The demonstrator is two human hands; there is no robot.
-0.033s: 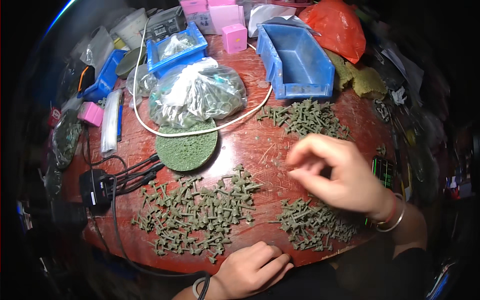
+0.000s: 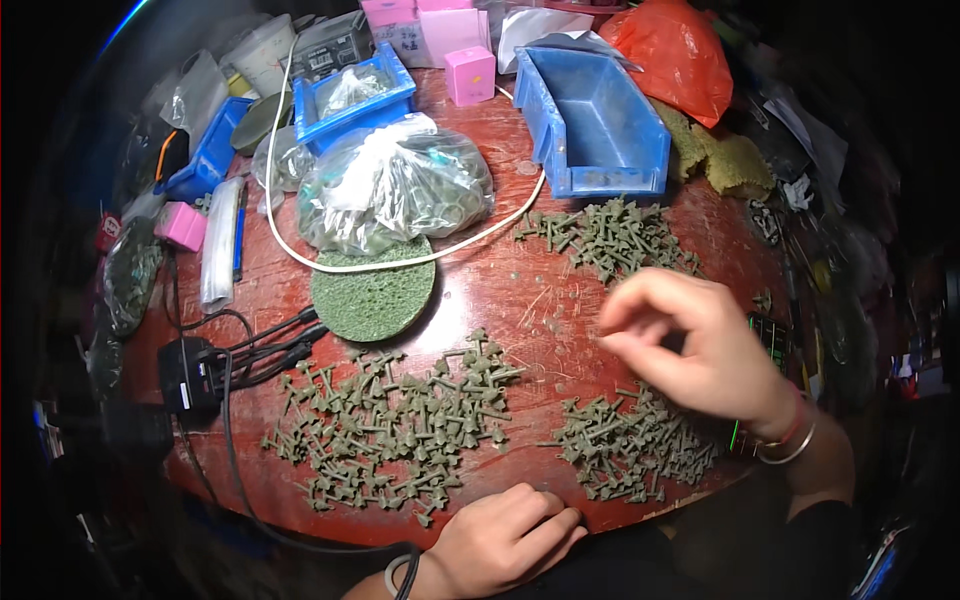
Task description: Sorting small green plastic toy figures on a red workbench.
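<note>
My right hand (image 2: 705, 345) hovers over the right side of the table, thumb and forefinger curled together. Whatever is between its fingertips, if anything, is too small to make out. Beneath it is a pile of small grey-green T-shaped pieces (image 2: 630, 450), partly covered by the hand. A similar far pile (image 2: 625, 235) lies beyond it. My left hand (image 2: 510, 540) rests at the table's near edge with its fingers curled in, and nothing shows in it. Just beyond that hand spreads a wider pile of the same pieces (image 2: 395, 430).
A round green pad (image 2: 375, 300) lies partly under a tied clear bag (image 2: 395, 185). Behind stand an open blue bin (image 2: 605, 120), a smaller blue bin (image 2: 355, 95) and a red bag (image 2: 675, 55). A white cord (image 2: 460, 245) crosses the table; black cables (image 2: 270, 345) lie left.
My right hand has shifted slightly to the right, still curled. My left hand and the piles look the same.
</note>
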